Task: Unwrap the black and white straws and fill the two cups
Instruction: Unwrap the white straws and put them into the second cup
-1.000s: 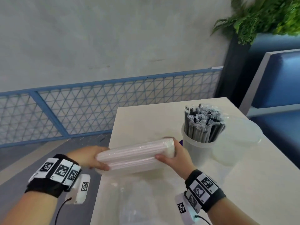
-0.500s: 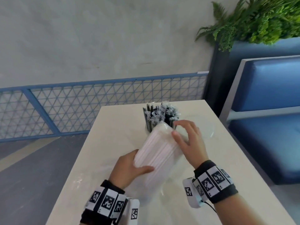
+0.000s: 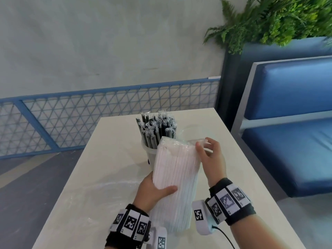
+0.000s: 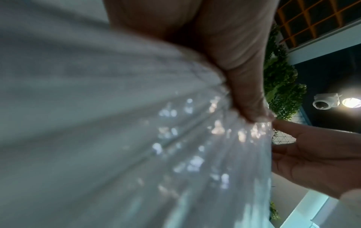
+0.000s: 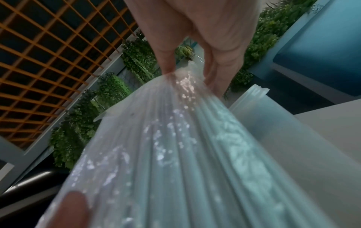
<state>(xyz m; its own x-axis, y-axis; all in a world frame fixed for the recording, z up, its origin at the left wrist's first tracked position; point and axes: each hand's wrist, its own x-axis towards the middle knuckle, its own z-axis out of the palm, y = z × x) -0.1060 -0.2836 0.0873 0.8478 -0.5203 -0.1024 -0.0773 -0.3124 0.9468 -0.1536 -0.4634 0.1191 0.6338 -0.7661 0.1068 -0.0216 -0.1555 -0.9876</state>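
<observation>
A pack of white straws (image 3: 177, 169) in clear plastic wrap stands tilted over the table, its far end up. My left hand (image 3: 152, 191) grips its lower left side, thumb across the front. My right hand (image 3: 210, 151) pinches the wrap at the top right corner; the right wrist view shows the thumb and fingers pinching the film (image 5: 185, 77). Behind the pack a translucent cup (image 3: 150, 153) holds several wrapped black straws (image 3: 156, 128). A second, empty translucent cup (image 3: 195, 131) stands to its right, partly hidden by the pack and my right hand.
The cream table (image 3: 107, 159) ends at the left and far edges. Loose clear film (image 3: 93, 193) lies on it near my left hand. A blue bench seat (image 3: 291, 150) is on the right, a blue mesh fence (image 3: 89, 112) behind, and plants (image 3: 269, 20) at the upper right.
The pack has gone from lying crosswise to standing nearly upright. My left hand slid to its lower side. My right hand moved to the top corner and pinched the wrap.
</observation>
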